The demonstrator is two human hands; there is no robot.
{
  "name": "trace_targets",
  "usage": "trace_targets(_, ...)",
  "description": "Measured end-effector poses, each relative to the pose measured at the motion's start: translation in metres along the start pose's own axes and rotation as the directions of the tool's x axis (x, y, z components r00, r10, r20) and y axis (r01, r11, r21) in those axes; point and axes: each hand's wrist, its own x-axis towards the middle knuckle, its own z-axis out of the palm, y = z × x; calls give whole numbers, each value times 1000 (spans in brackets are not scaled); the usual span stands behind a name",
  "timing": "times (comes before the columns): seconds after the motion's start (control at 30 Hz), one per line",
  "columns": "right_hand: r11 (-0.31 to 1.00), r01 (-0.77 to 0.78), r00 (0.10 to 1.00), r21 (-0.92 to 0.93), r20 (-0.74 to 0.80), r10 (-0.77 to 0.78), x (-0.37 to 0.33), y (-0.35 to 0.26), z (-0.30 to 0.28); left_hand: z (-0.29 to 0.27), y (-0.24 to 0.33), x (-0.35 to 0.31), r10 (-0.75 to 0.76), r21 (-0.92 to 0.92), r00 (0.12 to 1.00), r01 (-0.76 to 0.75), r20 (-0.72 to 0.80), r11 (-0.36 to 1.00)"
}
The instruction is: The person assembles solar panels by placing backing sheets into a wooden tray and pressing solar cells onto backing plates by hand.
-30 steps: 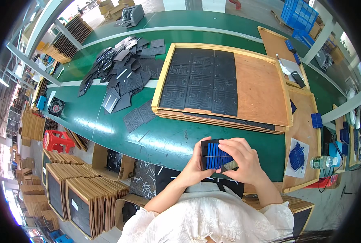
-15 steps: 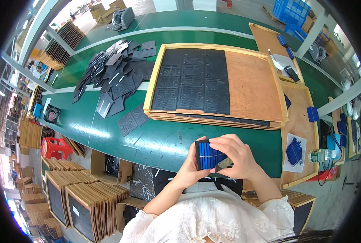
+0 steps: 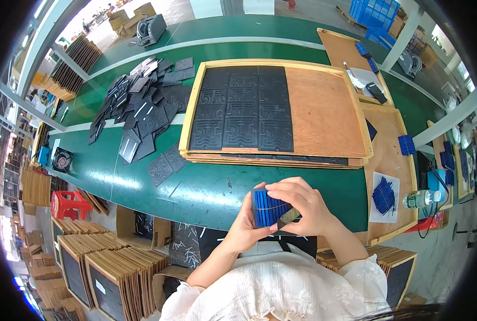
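Observation:
Above the table's near edge, I hold a small square panel faced with blue solar cell strips. My left hand is closed round its left side. My right hand is closed on the right side, fingers bent over the top edge. By the right thumb shows a small tan-and-dark piece; I cannot tell whether it is part of the panel. Beyond my hands, a wood-framed tray carries rows of black patterned square plates on its left part.
A heap of black plates lies left of the tray on the green table. To the right, blue strips rest on white paper, beside a clear bottle. A small fan stands at the far left.
The whole view has shifted slightly, so the tray and table sit further left. Both hands keep their hold on the panel, which is turned a little.

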Motion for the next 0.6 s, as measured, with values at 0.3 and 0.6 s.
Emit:
trace_targets(0.3,1000,-3,1000,18,-3,3,1,1,0,-2,-1,-1,4,2,1000,-4,-5,1000)
trace_targets(0.6,1000,2,1000,18,-18,-2,0,2,0,-1,0,-1,22,21,1000,-22,-10,1000)
